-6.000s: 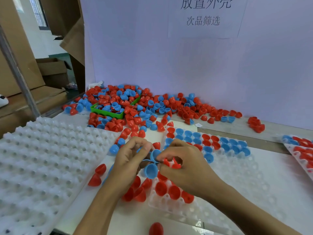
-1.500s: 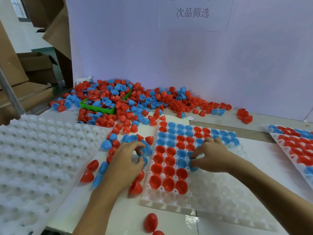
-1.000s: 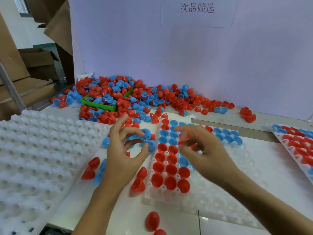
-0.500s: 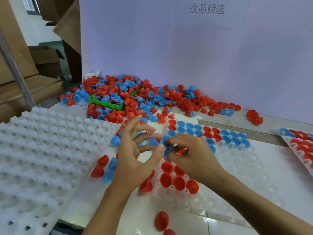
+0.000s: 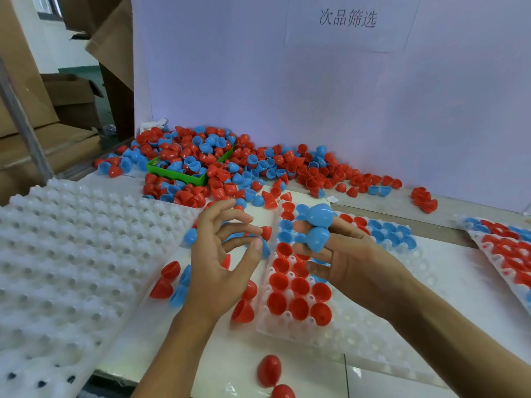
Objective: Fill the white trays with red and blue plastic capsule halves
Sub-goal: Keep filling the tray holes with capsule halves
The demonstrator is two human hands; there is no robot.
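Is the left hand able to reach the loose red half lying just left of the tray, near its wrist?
Probably yes. The left hand is open and holds nothing, and the red half lies uncovered on the table beside the tray, close under its wrist.

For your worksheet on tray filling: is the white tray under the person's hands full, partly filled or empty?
Partly filled. The white tray holds red and blue capsule halves in its far and left cells; the near and right cells show bare white.
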